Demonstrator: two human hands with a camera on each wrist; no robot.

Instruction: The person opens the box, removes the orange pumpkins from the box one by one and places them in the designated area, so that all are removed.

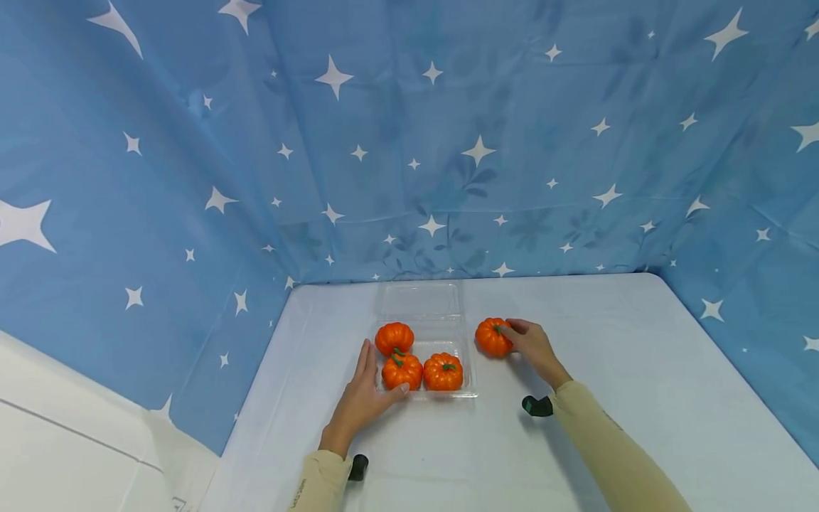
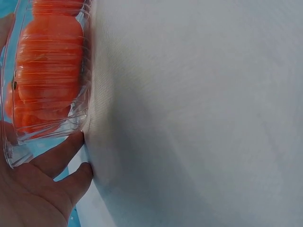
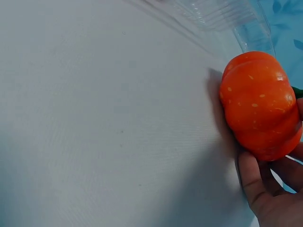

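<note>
Right hand (image 1: 534,347) grips pumpkin (image 3: 258,106): stem (image 3: 297,92) upward, long axis level.

With twelve o'clock straight ahead of me, the container (image 1: 441,395) sits on the table (image 1: 435,455), its lid (image 1: 419,300) laid back at twelve. Three pumpkins lie inside: the rear pumpkin (image 1: 394,338) at eleven, the near-left pumpkin (image 1: 403,372) at seven, the near-right pumpkin (image 1: 443,372) at five. My left hand (image 1: 365,400) is against the container's eight o'clock corner. Outside, toward two, is the fourth pumpkin (image 1: 491,338), with my right hand (image 1: 534,348) at its four o'clock. The curtain (image 1: 409,142) hangs behind the table at twelve.
</note>
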